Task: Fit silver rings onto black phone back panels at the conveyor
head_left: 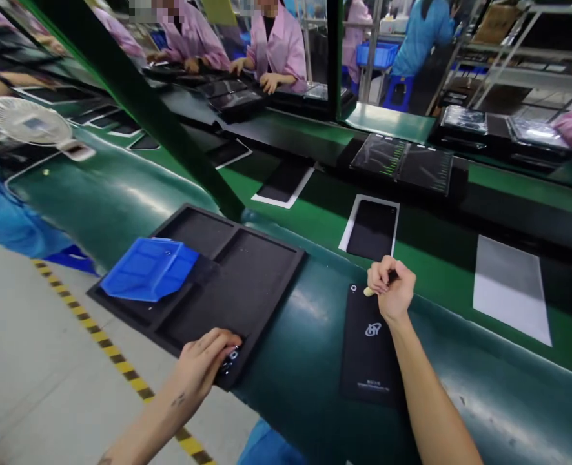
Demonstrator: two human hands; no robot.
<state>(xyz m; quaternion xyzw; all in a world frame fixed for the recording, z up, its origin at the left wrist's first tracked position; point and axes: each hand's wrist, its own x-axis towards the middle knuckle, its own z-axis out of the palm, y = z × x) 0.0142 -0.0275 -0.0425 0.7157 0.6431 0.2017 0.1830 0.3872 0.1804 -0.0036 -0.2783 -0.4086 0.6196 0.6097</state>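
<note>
Right hand [391, 289] clenched on a pale-tipped stick [367, 292], at the top of a black phone panel [369, 349].

Left hand [203, 361] curls over a small dark piece [231, 361] at the corner of a black foam tray [252, 290], which carries a blue plastic bin [148, 270]; the panel lies flat on the conveyor belt [310, 413].

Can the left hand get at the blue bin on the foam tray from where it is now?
Probably yes. The left hand rests on the near corner of the black foam tray, and the blue plastic bin sits on that same tray. Only the tray's shallow compartments appear to lie between them, with nothing standing in the way.
</note>
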